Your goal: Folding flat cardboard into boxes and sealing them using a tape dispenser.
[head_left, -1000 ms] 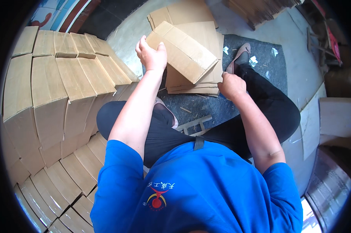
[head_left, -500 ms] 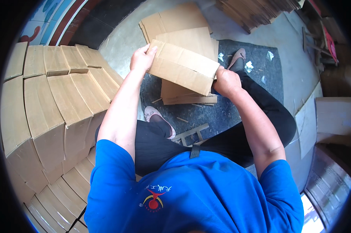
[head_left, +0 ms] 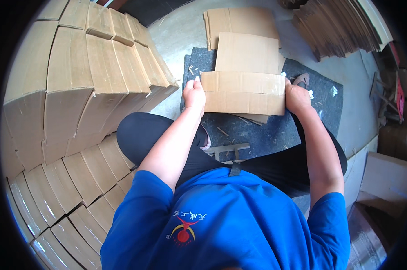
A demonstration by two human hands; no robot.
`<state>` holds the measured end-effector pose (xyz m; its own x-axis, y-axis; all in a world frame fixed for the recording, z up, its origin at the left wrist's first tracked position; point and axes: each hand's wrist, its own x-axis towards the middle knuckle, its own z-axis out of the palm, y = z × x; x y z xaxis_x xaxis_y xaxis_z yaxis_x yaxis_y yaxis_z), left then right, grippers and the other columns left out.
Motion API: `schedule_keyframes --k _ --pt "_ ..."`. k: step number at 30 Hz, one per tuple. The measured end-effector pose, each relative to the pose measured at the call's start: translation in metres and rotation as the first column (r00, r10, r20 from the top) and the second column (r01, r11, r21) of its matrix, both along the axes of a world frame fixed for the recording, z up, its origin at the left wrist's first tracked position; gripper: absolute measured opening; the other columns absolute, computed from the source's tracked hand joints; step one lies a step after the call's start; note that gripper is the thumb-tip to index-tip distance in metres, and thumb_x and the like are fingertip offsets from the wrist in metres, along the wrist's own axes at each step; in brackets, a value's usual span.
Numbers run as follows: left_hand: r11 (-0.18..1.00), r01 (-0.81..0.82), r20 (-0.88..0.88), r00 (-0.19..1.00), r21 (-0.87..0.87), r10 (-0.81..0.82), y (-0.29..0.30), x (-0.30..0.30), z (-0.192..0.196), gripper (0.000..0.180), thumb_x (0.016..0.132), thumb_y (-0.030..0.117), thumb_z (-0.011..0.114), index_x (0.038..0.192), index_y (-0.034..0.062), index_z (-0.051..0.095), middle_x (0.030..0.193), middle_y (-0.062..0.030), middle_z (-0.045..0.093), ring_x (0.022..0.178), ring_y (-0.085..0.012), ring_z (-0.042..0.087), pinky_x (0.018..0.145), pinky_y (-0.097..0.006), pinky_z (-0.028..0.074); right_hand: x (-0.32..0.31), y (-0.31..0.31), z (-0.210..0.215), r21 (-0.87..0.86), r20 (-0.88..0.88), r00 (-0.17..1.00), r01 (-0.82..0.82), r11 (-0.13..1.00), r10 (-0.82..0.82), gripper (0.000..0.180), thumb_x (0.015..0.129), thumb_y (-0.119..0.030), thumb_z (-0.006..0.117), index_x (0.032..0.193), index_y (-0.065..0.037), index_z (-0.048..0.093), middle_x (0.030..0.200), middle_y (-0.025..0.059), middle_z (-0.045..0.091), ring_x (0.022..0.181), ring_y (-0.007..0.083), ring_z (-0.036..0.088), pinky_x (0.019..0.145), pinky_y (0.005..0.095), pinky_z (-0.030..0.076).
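Hands grip one cardboard box (head_left: pixel 243 93) from its two short ends, held level above a dark grey mat (head_left: pixel 257 130). The left hand (head_left: pixel 194 94) presses flat against the left end, fingers pointing up and away from the body, thumb side toward the box. The right hand (head_left: pixel 297 96) is curled over the right end, knuckles up. Both forearms run forward from the blue shirt (head_left: pixel 221 220), elbows bent, the two hands well apart with the box between them. A strip of clear tape runs along the box's upper face, and a seam crosses it lengthwise.

Palm sides of both hands are hidden by the box, so how far the fingers wrap under cannot be told. Behind the box lies a stack of flat cardboard sheets (head_left: pixel 246 51), its near edge covered by the box. A foot in a sandal (head_left: pixel 301 80) shows only partly beside the right hand. Rows of finished boxes (head_left: pixel 77 90) fill the left side, bent by the lens and cut off at the dark rim. More flat cardboard (head_left: pixel 338 27) lies far right, blurred at the edge.
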<state>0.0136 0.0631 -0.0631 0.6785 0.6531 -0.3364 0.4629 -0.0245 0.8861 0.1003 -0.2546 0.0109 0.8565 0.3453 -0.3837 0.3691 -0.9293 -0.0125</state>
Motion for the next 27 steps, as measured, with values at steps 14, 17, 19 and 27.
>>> schedule_keyframes --k 14,17,19,27 --pt "0.932 -0.021 0.154 0.987 0.361 -0.037 -0.005 0.005 0.024 0.03 0.095 0.026 0.06 0.113 0.0027 0.063 0.114 -0.0181 0.059 0.105 -0.03 0.058 0.092 -0.04 0.048 0.0 -0.031 0.085 0.087 0.312 0.917 0.234 0.968 -0.249 0.024 0.088 -0.032 0.063 0.095 -0.011 0.071 0.091 0.018 0.071 0.088 0.0375 0.069 0.078 0.0467 0.054" --pt "0.962 0.273 0.218 0.939 -0.008 -0.265 -0.021 -0.003 0.076 0.025 0.099 0.022 0.058 0.115 0.0035 0.063 0.102 -0.0052 0.061 0.091 -0.0147 0.057 0.085 -0.028 0.049 -0.017 -0.025 0.151 0.543 0.227 0.899 0.202 0.815 -0.374 0.023 0.087 -0.025 0.068 0.101 -0.008 0.073 0.08 0.0142 0.07 0.075 0.0246 0.07 0.073 0.0348 0.054" --pt "0.828 0.414 0.239 0.908 -0.379 -0.345 -0.045 -0.01 0.112 0.031 0.103 0.029 0.053 0.116 0.0028 0.062 0.103 -0.003 0.061 0.09 -0.0126 0.056 0.08 -0.026 0.048 -0.03 -0.028 0.164 0.778 0.067 0.932 0.175 0.603 -0.356 0.016 0.088 -0.016 0.07 0.099 -0.005 0.073 0.08 0.0044 0.068 0.076 0.0112 0.062 0.072 0.0261 0.05" --pt "0.26 0.527 0.44 0.836 -0.809 -0.327 -0.053 -0.028 0.16 0.066 0.103 0.061 0.031 0.113 0.0036 0.062 0.098 -0.0044 0.063 0.091 -0.0127 0.059 0.085 -0.03 0.049 -0.074 -0.001 0.155 0.937 -0.077 0.994 0.099 0.334 -0.078 0.015 0.086 -0.005 0.071 0.1 0.0 0.073 0.089 0.0038 0.066 0.081 0.01 0.058 0.074 0.023 0.044"
